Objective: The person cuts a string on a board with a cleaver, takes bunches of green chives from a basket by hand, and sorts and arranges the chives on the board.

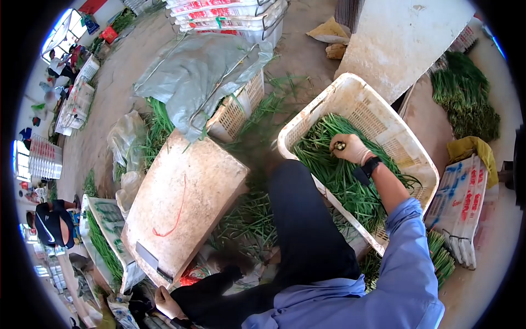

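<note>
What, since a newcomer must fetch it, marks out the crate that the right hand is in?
Find the big pale panel at the upper right. Just below it in the picture, right of the dark-clad knee, is the cream plastic crate. Unlike the crate partly under the grey sheet, it is uncovered, with the right hand inside over green stalks.

Stained pale tabletop [205, 164], red string [180, 215], grey strip [146, 257]

Person in a blue shirt [394, 268], crumpled sleeve [405, 216] ending well behind the right hand [350, 148], black wristband [368, 169] just behind it, dark trousers [312, 230].
</note>
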A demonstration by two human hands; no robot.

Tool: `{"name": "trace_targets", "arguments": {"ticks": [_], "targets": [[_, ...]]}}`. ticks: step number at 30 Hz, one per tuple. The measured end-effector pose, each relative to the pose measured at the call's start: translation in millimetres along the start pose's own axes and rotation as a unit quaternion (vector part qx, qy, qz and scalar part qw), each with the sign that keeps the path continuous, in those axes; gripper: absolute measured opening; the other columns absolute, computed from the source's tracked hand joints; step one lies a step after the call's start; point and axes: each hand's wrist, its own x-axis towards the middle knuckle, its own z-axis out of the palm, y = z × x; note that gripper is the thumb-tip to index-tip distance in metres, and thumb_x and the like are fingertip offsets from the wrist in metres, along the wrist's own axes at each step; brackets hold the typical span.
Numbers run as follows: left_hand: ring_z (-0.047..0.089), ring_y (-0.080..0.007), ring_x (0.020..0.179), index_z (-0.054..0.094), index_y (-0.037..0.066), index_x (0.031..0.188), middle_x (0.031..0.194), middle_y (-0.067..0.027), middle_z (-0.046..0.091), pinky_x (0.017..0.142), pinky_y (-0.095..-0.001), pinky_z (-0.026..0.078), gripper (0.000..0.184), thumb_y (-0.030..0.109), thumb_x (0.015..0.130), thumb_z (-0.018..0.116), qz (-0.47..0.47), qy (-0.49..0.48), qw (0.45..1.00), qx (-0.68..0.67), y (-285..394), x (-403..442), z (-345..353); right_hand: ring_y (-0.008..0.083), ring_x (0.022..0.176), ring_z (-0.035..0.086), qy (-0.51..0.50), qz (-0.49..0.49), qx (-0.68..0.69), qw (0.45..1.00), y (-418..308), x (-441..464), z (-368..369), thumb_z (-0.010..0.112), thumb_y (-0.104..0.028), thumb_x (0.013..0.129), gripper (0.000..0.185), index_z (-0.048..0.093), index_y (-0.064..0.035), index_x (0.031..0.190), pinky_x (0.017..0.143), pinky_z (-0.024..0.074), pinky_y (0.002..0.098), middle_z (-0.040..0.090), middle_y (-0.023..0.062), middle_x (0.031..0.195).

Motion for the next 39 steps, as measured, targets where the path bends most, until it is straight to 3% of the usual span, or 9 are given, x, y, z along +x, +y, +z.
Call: {"name": "trace_targets", "arguments": {"ticks": [5, 11, 20, 23, 26, 30, 33, 36, 39], "targets": [[0.069, -0.0196, 0.084, 0.074, -0.008, 0.108, 0.095, -0.0132, 0.076, 0.081, -0.0322, 0.056, 0.021, 0.012, 0.103, 0.070, 0.023, -0.007, 1.000, 0.002, 12.1, -1.4, 3.4, 0.0140, 0.090, 0.071, 0.066, -0.008, 0.063, 0.996, -58.4, -23.0, -86.5, 0.074, -0.002, 0.087, 0.014, 0.079, -0.0054, 0.100, 0.083, 0.0574, 0.0307, 0.078, 0.0042, 0.095], [0.071, -0.0224, 0.085, 0.074, -0.007, 0.110, 0.096, -0.0156, 0.078, 0.082, -0.0347, 0.057, 0.025, 0.016, 0.102, 0.070, 0.010, -0.013, 1.000, -0.003, 9.0, -1.8, 6.3, 0.0121, 0.093, 0.070, 0.299, -0.028, 0.271, 0.915, -92.9, -60.8, -168.9, 0.075, 0.001, 0.093, 0.008, 0.074, -0.0012, 0.101, 0.088, 0.0553, 0.0274, 0.076, 0.0036, 0.098], [0.078, -0.0345, 0.090, 0.078, -0.001, 0.110, 0.099, -0.0222, 0.079, 0.084, -0.0407, 0.060, 0.024, 0.019, 0.099, 0.070, 0.016, 0.025, 0.998, 0.060, 36.9, -17.7, -6.0, 0.0158, 0.095, 0.075, 0.392, 0.027, -0.148, 0.907, -58.9, -47.0, -193.5, 0.076, -0.013, 0.095, 0.013, 0.074, -0.0033, 0.103, 0.087, 0.0594, 0.0345, 0.076, 0.0102, 0.090], [0.078, -0.0374, 0.091, 0.080, 0.004, 0.107, 0.098, -0.0199, 0.079, 0.083, -0.0425, 0.061, 0.023, 0.024, 0.098, 0.072, 0.004, 0.043, 0.998, 0.037, 37.1, -21.7, -7.3, 0.0169, 0.082, 0.072, 0.417, -0.058, -0.024, 0.907, -34.0, -23.8, -211.1, 0.075, -0.017, 0.097, 0.013, 0.073, -0.0065, 0.104, 0.080, 0.0579, 0.0338, 0.073, 0.0129, 0.083], [0.077, -0.0373, 0.088, 0.080, 0.007, 0.103, 0.095, -0.0179, 0.078, 0.081, -0.0440, 0.060, 0.020, 0.024, 0.097, 0.072, 0.029, 0.060, 0.997, 0.049, 39.3, -26.3, -10.3, 0.0143, 0.075, 0.062, 0.364, -0.033, -0.163, 0.916, -88.8, -7.8, -207.0, 0.076, -0.020, 0.096, 0.014, 0.072, -0.0070, 0.101, 0.072, 0.0523, 0.0331, 0.065, 0.0075, 0.077], [0.075, -0.0388, 0.086, 0.080, 0.009, 0.102, 0.093, -0.0181, 0.077, 0.078, -0.0478, 0.059, 0.022, 0.028, 0.095, 0.073, 0.040, 0.073, 0.994, 0.070, 32.5, -28.8, -10.2, 0.0153, 0.081, 0.069, 0.343, -0.034, -0.132, 0.930, -157.4, 29.8, -206.4, 0.075, -0.019, 0.097, 0.016, 0.073, -0.0058, 0.104, 0.078, 0.0548, 0.0352, 0.071, 0.0109, 0.083], [0.075, -0.0389, 0.087, 0.080, 0.009, 0.103, 0.093, -0.0186, 0.077, 0.078, -0.0472, 0.059, 0.021, 0.029, 0.095, 0.074, 0.033, 0.072, 0.994, 0.074, 30.4, -28.5, -11.2, 0.0158, 0.088, 0.073, 0.348, -0.179, -0.107, 0.914, -231.3, 58.6, -173.6, 0.074, -0.017, 0.098, 0.016, 0.073, -0.0044, 0.107, 0.082, 0.0571, 0.0360, 0.075, 0.0142, 0.090], [0.078, -0.0320, 0.092, 0.080, 0.006, 0.111, 0.098, -0.0194, 0.078, 0.082, -0.0399, 0.059, 0.027, 0.029, 0.096, 0.075, 0.008, 0.046, 0.999, 0.019, 40.0, -28.3, -7.5, 0.0227, 0.089, 0.077, 0.314, -0.242, -0.063, 0.916, -303.7, 85.1, -132.3, 0.073, -0.014, 0.098, 0.016, 0.073, -0.0040, 0.111, 0.083, 0.0589, 0.0359, 0.077, 0.0163, 0.096], [0.077, -0.0246, 0.095, 0.076, 0.001, 0.122, 0.106, -0.0152, 0.080, 0.083, -0.0389, 0.060, 0.035, 0.029, 0.103, 0.072, 0.000, -0.046, 0.972, -0.230, 59.4, -30.6, 17.5, 0.0293, 0.089, 0.078, 0.296, -0.325, -0.080, 0.895, -397.3, 86.9, -76.3, 0.075, -0.012, 0.097, 0.015, 0.074, -0.0050, 0.110, 0.081, 0.0602, 0.0374, 0.079, 0.0165, 0.101]]}}
